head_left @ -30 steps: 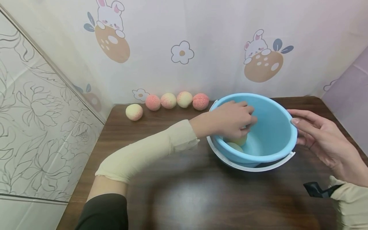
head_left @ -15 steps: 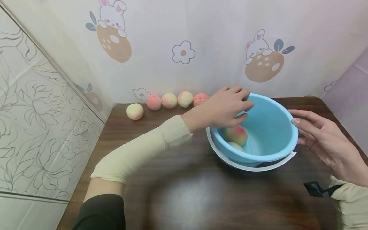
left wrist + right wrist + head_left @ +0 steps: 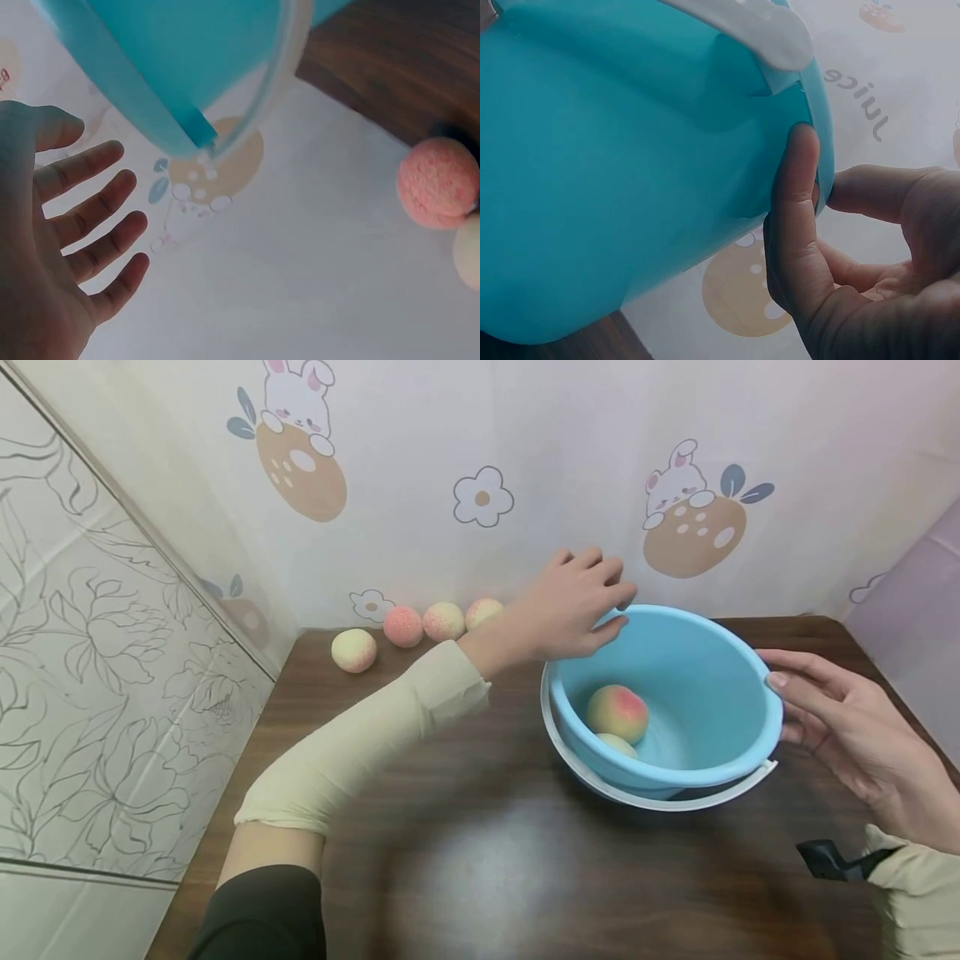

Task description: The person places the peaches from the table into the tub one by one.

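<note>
My left hand (image 3: 572, 606) hovers at the left back rim of a light blue bucket (image 3: 701, 693). Its fingers are spread and hold nothing, as the left wrist view also shows. With thumb and fingers, my right hand (image 3: 862, 727) pinches the bucket's right rim; in the right wrist view the fingers lie along the outer wall. Inside the bucket lies a yellow peach with a pink blush (image 3: 617, 713), and a paler peach (image 3: 617, 744) beside it is partly hidden by the rim. A pink peach (image 3: 437, 182) in the left wrist view is hidden by my left arm in the head view.
Along the table's back edge sit a pale peach (image 3: 354, 650), a pink one (image 3: 403, 626) and two speckled ones (image 3: 443, 621). The bucket's white handle (image 3: 652, 803) hangs down in front. A printed curtain (image 3: 420, 460) rises directly behind the brown wooden table (image 3: 480, 860).
My left hand has risen out of the bucket and moved left and back, with empty fingers. That uncovers the blushed peach inside. My right hand has stayed on the rim.
</note>
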Action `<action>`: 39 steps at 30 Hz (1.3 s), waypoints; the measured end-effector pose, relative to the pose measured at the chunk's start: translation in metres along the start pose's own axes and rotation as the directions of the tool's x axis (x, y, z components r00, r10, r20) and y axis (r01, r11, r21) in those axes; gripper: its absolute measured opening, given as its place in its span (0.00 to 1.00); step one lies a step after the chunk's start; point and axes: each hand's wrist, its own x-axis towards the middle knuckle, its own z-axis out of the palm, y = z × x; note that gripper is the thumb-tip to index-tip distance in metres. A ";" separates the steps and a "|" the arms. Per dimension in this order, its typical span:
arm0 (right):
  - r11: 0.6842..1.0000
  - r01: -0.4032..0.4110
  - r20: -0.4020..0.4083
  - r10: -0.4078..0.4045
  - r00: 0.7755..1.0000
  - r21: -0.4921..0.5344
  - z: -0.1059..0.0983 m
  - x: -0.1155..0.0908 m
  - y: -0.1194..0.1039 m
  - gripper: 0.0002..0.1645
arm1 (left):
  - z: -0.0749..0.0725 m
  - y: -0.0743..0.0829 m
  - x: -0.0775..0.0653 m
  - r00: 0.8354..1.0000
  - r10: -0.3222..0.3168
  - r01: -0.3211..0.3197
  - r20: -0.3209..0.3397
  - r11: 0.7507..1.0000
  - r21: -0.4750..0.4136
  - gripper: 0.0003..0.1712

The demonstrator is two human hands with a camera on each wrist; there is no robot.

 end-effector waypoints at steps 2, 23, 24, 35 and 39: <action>1.000 -0.004 -0.003 0.004 1.000 -0.004 0.000 0.001 0.000 0.26 | 0.000 -0.005 0.000 1.000 -0.015 0.015 -0.004 1.000 -0.007 0.18; 1.000 -0.011 -0.023 0.011 1.000 0.004 -0.005 0.001 0.004 0.25 | 0.020 -0.052 0.013 0.985 -0.161 0.160 0.067 0.987 0.010 0.17; 1.000 -0.007 -0.022 0.007 1.000 0.001 -0.005 0.001 0.004 0.25 | 0.022 -0.054 0.013 0.983 -0.168 0.167 0.074 0.986 0.013 0.17; 1.000 -0.015 -0.002 0.015 1.000 0.002 -0.007 0.001 -0.001 0.26 | 0.055 -0.066 0.021 0.956 -0.235 0.243 0.178 0.970 -0.026 0.18; 1.000 -0.011 0.003 0.011 1.000 -0.002 -0.007 0.003 -0.002 0.26 | 0.071 -0.068 0.024 0.942 -0.261 0.277 0.209 0.959 -0.051 0.18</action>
